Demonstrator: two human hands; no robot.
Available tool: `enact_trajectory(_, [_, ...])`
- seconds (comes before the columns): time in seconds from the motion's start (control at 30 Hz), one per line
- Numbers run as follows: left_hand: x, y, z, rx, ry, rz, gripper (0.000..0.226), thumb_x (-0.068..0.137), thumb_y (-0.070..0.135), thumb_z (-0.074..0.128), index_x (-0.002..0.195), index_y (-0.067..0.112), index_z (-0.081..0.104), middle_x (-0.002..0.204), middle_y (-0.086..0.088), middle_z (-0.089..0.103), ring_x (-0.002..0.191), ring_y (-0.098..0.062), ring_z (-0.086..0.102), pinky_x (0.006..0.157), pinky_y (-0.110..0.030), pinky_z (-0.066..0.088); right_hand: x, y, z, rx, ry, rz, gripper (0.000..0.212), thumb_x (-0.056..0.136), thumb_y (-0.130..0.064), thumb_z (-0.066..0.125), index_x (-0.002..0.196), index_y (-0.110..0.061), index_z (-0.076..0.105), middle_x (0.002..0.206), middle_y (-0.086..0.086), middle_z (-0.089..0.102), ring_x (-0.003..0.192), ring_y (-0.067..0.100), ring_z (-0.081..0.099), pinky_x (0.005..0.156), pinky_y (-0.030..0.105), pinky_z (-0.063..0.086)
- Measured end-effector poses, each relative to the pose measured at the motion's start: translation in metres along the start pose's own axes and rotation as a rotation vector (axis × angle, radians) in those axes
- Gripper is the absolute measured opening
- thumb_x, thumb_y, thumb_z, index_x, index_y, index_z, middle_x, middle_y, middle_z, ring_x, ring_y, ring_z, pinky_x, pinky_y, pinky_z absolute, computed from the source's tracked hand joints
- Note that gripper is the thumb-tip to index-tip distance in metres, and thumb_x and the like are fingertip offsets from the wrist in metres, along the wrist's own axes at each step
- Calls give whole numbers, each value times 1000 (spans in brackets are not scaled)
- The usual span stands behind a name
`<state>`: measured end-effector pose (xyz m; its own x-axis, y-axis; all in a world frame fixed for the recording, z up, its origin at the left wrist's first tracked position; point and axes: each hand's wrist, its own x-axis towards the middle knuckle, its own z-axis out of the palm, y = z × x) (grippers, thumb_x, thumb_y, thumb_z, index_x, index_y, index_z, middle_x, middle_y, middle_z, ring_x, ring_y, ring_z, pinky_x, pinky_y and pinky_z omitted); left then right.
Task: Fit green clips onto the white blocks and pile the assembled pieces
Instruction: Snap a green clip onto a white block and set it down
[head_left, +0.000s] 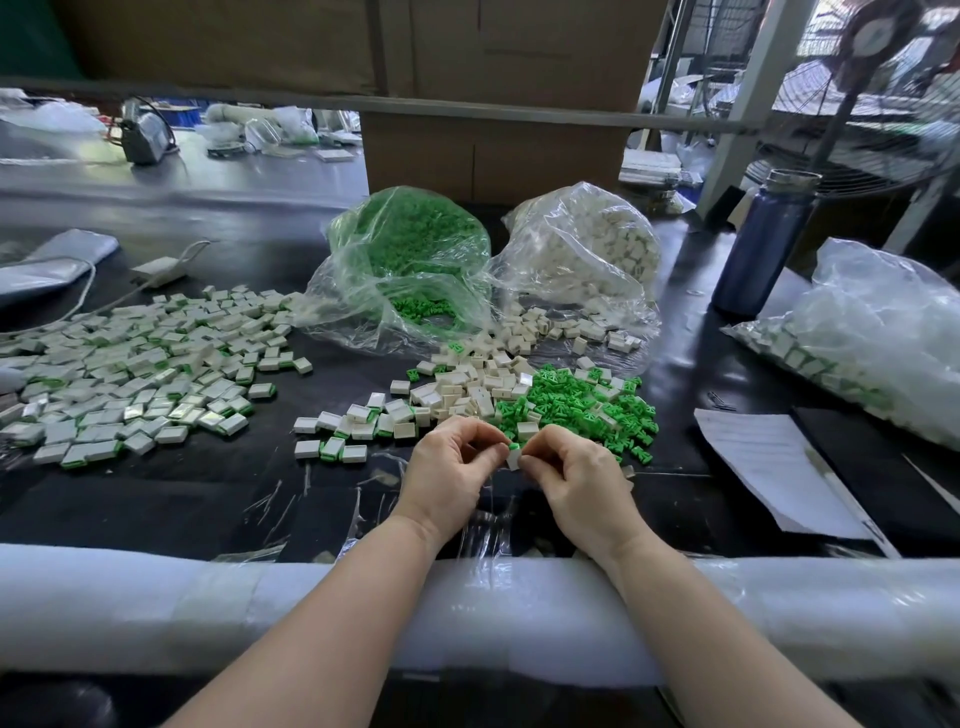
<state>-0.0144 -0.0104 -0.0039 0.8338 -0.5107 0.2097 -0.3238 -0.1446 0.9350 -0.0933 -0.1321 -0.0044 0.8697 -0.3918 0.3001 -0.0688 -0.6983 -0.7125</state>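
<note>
- Nearest the camera: a white foam-wrapped rail (156, 603) along the counter's near edge, both forearms resting across it.
- Just beyond it, over the black counter (182, 499) near the middle of its near edge: left hand (449, 467) and right hand (574, 480), fingertips meeting around one white block (514, 460) with a green clip (514, 447) at its top.
- Left hand: fingers curled, thumb and forefinger pinching the block's left side. Right hand: likewise curled, pinching from the right — seemingly pressing the clip home, though seating cannot be told.
- Deciding relation: block held between the two hands, clip on its far upper end; block's long axis too hidden by fingers to call. Neither hand plainly nearer — piece shared equally.
- Likely destination: pile of assembled pieces (135, 364) toward the counter's left edge, so left hand better placed for the drop.
- Small group of assembled pieces (358, 426) just left of the hands, closer still.
- Supply just beyond the hands: loose white blocks (467, 384) and loose green clips (576, 405), touching and partly mixed.
- Counts: one piece in hand; two open bags toward the far edge, green clip bag (410, 260) and white block bag (582, 249); one further bag (872, 338) at the right edge; loose parts too many to count.
</note>
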Motion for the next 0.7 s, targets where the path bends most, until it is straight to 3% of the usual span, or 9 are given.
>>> enact_trajectory(0.17, [-1,0,2,14,-62,-20,15,82,8,68,87,22,66,84,1,68,75,-9,62,76,-20,53,0,-1,0,-13,-17,-5,7,85,-21,67,84,-14,67,80,-3,67,76,16,60,73,32,48])
enact_trajectory(0.33, [2,0,0,41,206,-57,17,85,4,62,99,12,68,99,-7,65,74,-14,66,72,-23,56,0,1,-2,-38,73,45,6,87,-21,64,84,-17,66,78,-6,65,76,14,58,72,29,46])
enact_trajectory(0.4, [3,-2,-4,128,355,-51,18,85,4,61,100,13,69,105,-6,62,79,-13,62,80,-22,51,1,3,-3,-39,113,68,7,88,-21,63,84,-16,66,77,-7,64,76,14,58,71,29,46])
enact_trajectory(0.5, [4,-3,-10,218,505,-92,19,87,4,60,103,8,69,112,-8,55,84,-14,56,79,-10,37,2,4,-5,-49,168,100,6,89,-19,61,83,-17,65,75,-9,62,74,13,58,70,30,47])
enact_trajectory(0.57, [5,-3,-11,228,531,-140,22,87,3,59,108,4,66,112,-7,47,89,-20,56,81,-8,33,2,5,-5,-59,191,117,6,88,-17,61,84,-17,65,76,-7,62,75,14,57,71,30,47])
enact_trajectory(0.7, [4,-5,-9,303,502,-192,37,86,5,60,122,-1,56,124,-11,35,94,-17,44,82,-5,25,3,5,-5,-77,186,120,6,88,-13,60,87,-13,66,81,-4,62,80,16,58,75,30,47])
